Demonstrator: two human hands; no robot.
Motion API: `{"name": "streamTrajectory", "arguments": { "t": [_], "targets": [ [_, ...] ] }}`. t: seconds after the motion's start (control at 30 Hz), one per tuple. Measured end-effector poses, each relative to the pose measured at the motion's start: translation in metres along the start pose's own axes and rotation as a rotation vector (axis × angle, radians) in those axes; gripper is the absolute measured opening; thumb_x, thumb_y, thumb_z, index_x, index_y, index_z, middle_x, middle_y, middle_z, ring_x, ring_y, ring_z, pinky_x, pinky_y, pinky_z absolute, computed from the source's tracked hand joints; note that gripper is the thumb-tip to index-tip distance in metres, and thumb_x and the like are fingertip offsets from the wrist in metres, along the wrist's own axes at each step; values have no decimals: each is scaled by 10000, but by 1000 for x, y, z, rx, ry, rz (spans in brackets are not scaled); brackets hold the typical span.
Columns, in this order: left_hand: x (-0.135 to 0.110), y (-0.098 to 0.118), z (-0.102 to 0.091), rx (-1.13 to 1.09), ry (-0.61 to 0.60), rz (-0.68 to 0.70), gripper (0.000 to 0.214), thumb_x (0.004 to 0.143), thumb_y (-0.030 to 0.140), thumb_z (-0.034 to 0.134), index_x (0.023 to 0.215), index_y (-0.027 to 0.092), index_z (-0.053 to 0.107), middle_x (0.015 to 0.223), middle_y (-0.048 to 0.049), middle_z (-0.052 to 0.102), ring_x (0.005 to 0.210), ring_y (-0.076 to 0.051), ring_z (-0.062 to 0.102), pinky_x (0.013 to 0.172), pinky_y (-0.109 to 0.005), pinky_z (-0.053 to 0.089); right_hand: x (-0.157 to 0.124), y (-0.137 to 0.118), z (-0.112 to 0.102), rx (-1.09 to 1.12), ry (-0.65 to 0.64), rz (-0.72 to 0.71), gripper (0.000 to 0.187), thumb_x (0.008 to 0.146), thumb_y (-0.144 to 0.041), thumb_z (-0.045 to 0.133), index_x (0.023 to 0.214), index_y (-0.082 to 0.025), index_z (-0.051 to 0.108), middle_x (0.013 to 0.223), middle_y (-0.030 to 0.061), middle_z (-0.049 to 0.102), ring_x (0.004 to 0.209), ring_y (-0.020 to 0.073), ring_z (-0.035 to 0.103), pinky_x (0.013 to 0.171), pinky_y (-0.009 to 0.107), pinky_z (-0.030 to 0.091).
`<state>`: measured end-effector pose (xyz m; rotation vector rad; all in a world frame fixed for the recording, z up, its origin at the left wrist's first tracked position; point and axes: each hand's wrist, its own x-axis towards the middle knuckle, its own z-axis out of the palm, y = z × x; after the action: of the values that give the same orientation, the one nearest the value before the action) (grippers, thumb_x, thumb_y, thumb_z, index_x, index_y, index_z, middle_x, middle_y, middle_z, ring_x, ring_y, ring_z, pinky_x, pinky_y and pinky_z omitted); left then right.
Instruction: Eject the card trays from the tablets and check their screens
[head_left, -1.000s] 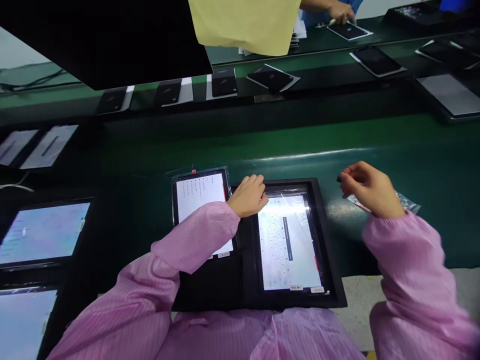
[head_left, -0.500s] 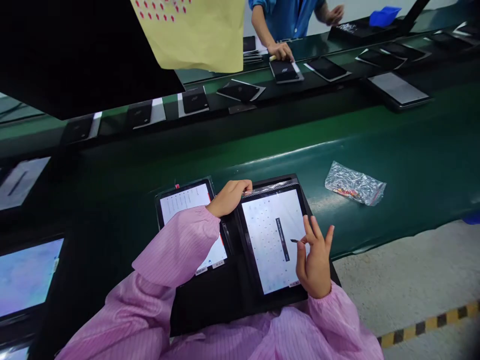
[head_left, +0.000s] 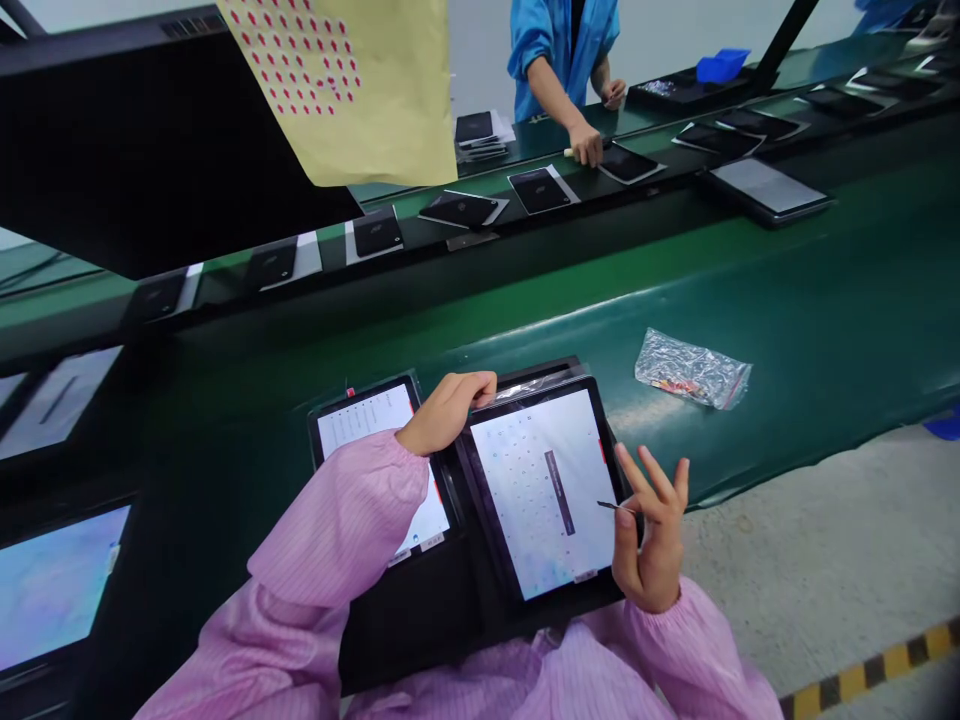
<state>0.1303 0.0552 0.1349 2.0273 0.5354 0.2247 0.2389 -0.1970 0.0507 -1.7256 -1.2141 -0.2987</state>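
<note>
Tablet point(head_left: 501, 530): tilted over the right part of the black tray point(head_left: 409, 630) at the green desk point(head_left: 817, 300); black bezel, clear film point(head_left: 546, 381) by its top edge.
Screen point(head_left: 521, 490): lit whitish-blue, dark box point(head_left: 559, 492) mid-display, red mark point(head_left: 602, 451) at right.
Left hand point(head_left: 446, 412): fingers curled at the upper-left corner; cannot tell whether gripping.
Right hand point(head_left: 651, 545): pinching a thin dark strip point(head_left: 609, 505), other fingers spread.

Head cam only: faces fwd & down, close above tablet point(head_left: 525, 520), w/ green bench point(head_left: 832, 320) beyond.

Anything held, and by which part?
Right hand pinches a thin dark piece behind its tip. Left hand is at the upper-left corner of the tablet, grip unclear.
</note>
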Motion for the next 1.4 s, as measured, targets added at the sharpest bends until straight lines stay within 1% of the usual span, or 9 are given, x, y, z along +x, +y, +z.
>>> {"name": "streamTrajectory", "arguments": {
  "t": [0.17,0.3,0.4,0.47,0.63,0.83,0.97,1.13,1.4],
  "targets": [
    [-2,3,0,12,5,24,313,914,256,238,608,201,279,600,24,281,592,-136,263,598,-294,253,25,1,-3,61,58,8,102,879,-134,426,854,-231,443,1210,87,652,1216,251,534,1097,633,269],
    [-4,8,-1,21,-2,36,329,927,270,248,608,200,292,597,26,296,593,-136,272,613,-294,264,53,7,-14,178,241,90,56,870,-173,498,877,-228,507,1031,70,683,1031,246,618,1020,601,399],
    [-5,10,-2,15,0,27,350,941,288,247,607,200,299,594,27,299,590,-135,279,618,-296,268,56,8,-21,181,321,111,54,856,-178,523,861,-232,526,911,55,691,931,241,629,982,583,434],
    [-4,10,-1,9,7,20,357,945,298,251,605,201,301,593,25,309,588,-136,287,618,-297,273,46,7,-22,157,283,82,63,855,-180,500,841,-240,511,902,51,706,934,249,626,981,583,428],
    [-2,8,1,-5,19,16,378,947,336,259,596,204,306,587,21,328,587,-139,304,615,-299,281,24,0,-15,30,-15,-103,137,843,-154,439,742,-247,433,1097,37,715,1127,228,569,1096,509,308],
    [-5,11,2,-20,37,49,392,950,354,264,591,204,317,578,22,344,582,-138,319,610,-299,288,45,0,0,-52,-181,-296,119,846,-119,448,830,-237,457,1272,44,642,1309,199,461,1186,496,143],
    [-9,10,3,-39,74,91,400,961,354,269,597,202,339,584,24,358,586,-133,334,609,-294,299,55,0,4,-75,-193,-350,126,842,-111,456,862,-230,491,1249,56,655,1272,194,512,1198,476,128],
    [-17,12,6,-71,114,151,438,977,416,264,607,203,362,580,20,402,571,-127,380,594,-288,340,52,-2,-5,-64,-172,-367,139,830,-105,447,815,-243,454,1226,52,668,1237,193,538,1194,497,132],
    [-49,52,8,108,108,366,386,961,332,317,597,207,345,530,25,419,465,-94,378,470,-256,300,39,-12,-27,-77,-95,-434,210,871,-167,401,676,-246,401,1100,26,720,1119,163,592,1203,433,137]
  ]
}}
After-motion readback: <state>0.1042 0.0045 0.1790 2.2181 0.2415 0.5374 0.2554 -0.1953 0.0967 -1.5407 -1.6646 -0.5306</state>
